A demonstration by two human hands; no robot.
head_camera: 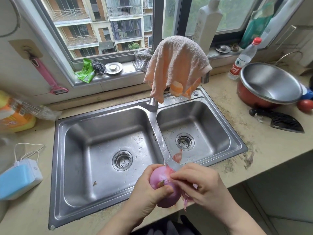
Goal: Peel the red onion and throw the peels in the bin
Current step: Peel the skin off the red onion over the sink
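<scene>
At the front edge of the double sink (108,114), over the rim between the two basins, the left hand (149,189) is wrapped around a red onion (165,187), fingers curled behind it and the thumb pressed across its front, so the hand is closed firmly on the bulb. The right hand (201,184) comes in from the right with its fingertips pinched together on a strip of loose skin at the top of the onion; thin pink peels (186,199) hang below that hand, just beside the bulb. Much of the onion's surface is pale purple and smooth. A piece of onion peel (177,156) lies in the right basin near its front wall, close to the drain strainer (185,141), and a small brown scrap (94,183) sits on the floor of the left basin. A pale orange towel (176,65) is draped over the faucet (153,103) at the back rim of the sink. On the counter (254,136) at the right stand a steel bowl (271,82) nested in a red pot (250,97), a water bottle (243,60) behind them, and a black knife (279,121) nearer the front. A pink peeler (49,77) hangs on the left wall.
</scene>
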